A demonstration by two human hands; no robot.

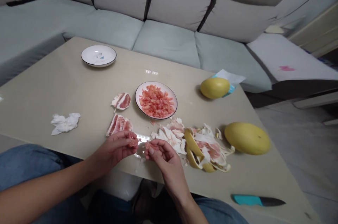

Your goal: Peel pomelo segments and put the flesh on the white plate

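Observation:
My left hand (120,145) is closed on a pink pomelo piece (132,140) at the table's near edge. My right hand (161,152) pinches another bit of pomelo flesh (151,146) just to the right of it. Both hands almost touch. Behind my left hand lie peeled pomelo segments (119,124), with another segment (121,101) farther back. A plate of pink pomelo flesh (156,100) stands behind the hands. A heap of peel and white pith (196,143) lies right of my right hand.
Two whole yellow pomelos (246,138) (214,87) lie at the right. A teal-handled knife (257,200) rests near the front right edge. A crumpled tissue (64,122) lies at the left, a white plate (98,56) far back. A grey sofa (169,34) stands beyond the table.

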